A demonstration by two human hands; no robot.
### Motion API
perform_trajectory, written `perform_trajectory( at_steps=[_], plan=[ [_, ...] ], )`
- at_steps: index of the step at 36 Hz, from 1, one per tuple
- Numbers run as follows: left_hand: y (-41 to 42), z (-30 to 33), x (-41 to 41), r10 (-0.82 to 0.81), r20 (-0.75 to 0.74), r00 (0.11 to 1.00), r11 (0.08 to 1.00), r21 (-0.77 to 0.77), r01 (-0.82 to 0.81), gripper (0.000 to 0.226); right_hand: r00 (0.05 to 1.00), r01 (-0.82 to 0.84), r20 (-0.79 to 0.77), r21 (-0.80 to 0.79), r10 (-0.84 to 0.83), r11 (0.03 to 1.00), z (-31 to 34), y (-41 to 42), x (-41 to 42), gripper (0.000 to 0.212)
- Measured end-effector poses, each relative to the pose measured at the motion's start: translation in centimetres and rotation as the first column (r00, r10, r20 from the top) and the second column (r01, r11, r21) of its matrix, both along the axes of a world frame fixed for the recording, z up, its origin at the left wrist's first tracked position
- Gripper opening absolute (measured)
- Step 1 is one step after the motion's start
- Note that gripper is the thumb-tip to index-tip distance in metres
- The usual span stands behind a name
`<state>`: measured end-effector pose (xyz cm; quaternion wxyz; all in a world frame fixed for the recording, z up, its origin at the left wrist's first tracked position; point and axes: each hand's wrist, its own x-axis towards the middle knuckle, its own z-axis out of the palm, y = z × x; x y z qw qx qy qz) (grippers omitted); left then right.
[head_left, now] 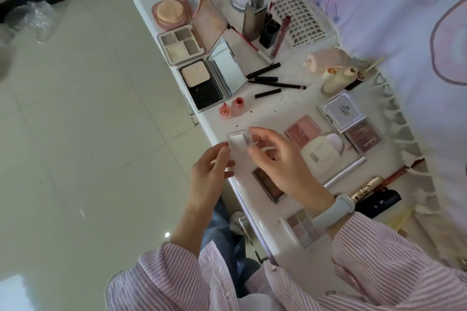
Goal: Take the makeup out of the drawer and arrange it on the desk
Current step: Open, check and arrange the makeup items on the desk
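Makeup covers the white desk (255, 118), and the clear small case (237, 140) near the desk's front edge serves as the landmark. Just left of that case hovers the left hand (212, 169), its fingers loosely curled with the fingertips near the case's corner; whether it pinches anything I cannot tell. Right beside the case, partly over it, the right hand (280, 159) hangs with relaxed, bent fingers that grasp nothing visible; a pale blue wristband (333, 211) sits on its wrist. Behind the case, toward the far end of the desk, stand two small coral bottles (232, 107), then an open powder compact (202, 83) with its mirror raised, a four-pan palette (180, 44) and a pink cushion compact (171, 14). Right of the case lie a pink blush palette (303, 130), a cream compact (321, 154) and a dark brown palette (364, 137). Nearer the person than the case, a brown blush pan (269, 185) lies half under the right hand, and a pastel eyeshadow palette (303, 230) sits by the striped sleeve (379, 260). Black pencils (270, 78) lie scattered well behind the case.
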<state>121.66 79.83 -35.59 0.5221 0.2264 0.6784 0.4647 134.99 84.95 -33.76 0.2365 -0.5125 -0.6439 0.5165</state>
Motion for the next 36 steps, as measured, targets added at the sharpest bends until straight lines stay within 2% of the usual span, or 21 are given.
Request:
perform_trajectory(
  at_steps=[4,9,11,14,17,18,20,22,24,26,28,30,32,36],
  plan=[
    [0.7,-0.7,-0.1,0.028,-0.107,0.994,0.999,-0.025,-0.031,0.024,0.987,0.149,0.06,-0.058,-0.146,0.987,-0.2,0.9,0.4,0.017],
    [0.8,-0.9,0.2,-0.083,-0.352,0.932,0.996,-0.006,0.086,0.03,0.957,0.206,0.212,-0.014,-0.198,0.978,-0.6,2.3,0.9,0.021],
    [0.7,-1.0,0.6,-0.136,-0.481,0.866,0.985,0.027,0.17,0.035,0.95,0.231,0.217,0.003,-0.226,0.973,-0.7,2.9,0.9,0.021],
    [0.5,-1.7,1.1,-0.175,-0.704,0.688,0.948,0.068,0.31,0.043,0.942,0.252,0.233,-0.01,-0.243,0.968,-0.9,3.8,0.5,0.022],
    [0.5,-2.6,1.6,-0.195,-0.824,0.532,0.923,0.028,0.383,0.048,0.942,0.245,0.24,-0.021,-0.233,0.969,-1.0,4.3,0.2,0.022],
    [0.5,-2.8,1.7,-0.201,-0.847,0.493,0.918,0.014,0.397,0.049,0.939,0.222,0.269,-0.001,-0.213,0.975,-0.9,4.3,0.1,0.024],
    [0.6,-3.1,1.9,-0.207,-0.871,0.446,0.914,-0.01,0.404,0.052,0.89,0.119,0.425,0.139,-0.168,0.983,-0.4,4.4,0.6,0.029],
    [0.7,-3.2,2.0,-0.211,-0.873,0.44,0.919,-0.024,0.394,0.055,0.808,-0.013,0.563,0.308,-0.171,0.951,0.2,4.6,1.7,0.031],
    [0.9,-3.2,2.0,-0.213,-0.868,0.449,0.925,-0.031,0.378,0.057,0.748,-0.095,0.64,0.364,-0.175,0.927,0.8,5.0,3.2,0.032],
    [1.1,-3.3,2.0,-0.208,-0.872,0.443,0.928,-0.032,0.372,0.056,0.666,-0.152,0.733,0.315,-0.139,0.937,0.9,5.4,4.5,0.039],
    [1.3,-3.5,2.0,-0.198,-0.875,0.442,0.933,-0.03,0.359,0.054,0.57,-0.192,0.821,0.184,-0.043,0.964,0.8,5.5,5.1,0.053],
    [1.3,-3.6,2.1,-0.192,-0.872,0.449,0.939,-0.031,0.343,0.052,0.512,-0.209,0.858,0.09,0.03,0.974,0.5,5.3,5.2,0.063],
    [1.5,-3.6,2.1,-0.186,-0.869,0.459,0.944,-0.029,0.329,0.052,0.489,-0.216,0.872,0.079,0.038,0.973,0.1,5.0,4.9,0.065],
    [1.6,-3.3,2.0,-0.213,-0.863,0.457,0.938,-0.05,0.343,0.053,0.465,-0.2,0.885,0.146,-0.037,0.969,-0.5,4.8,4.4,0.052]
  ],
)
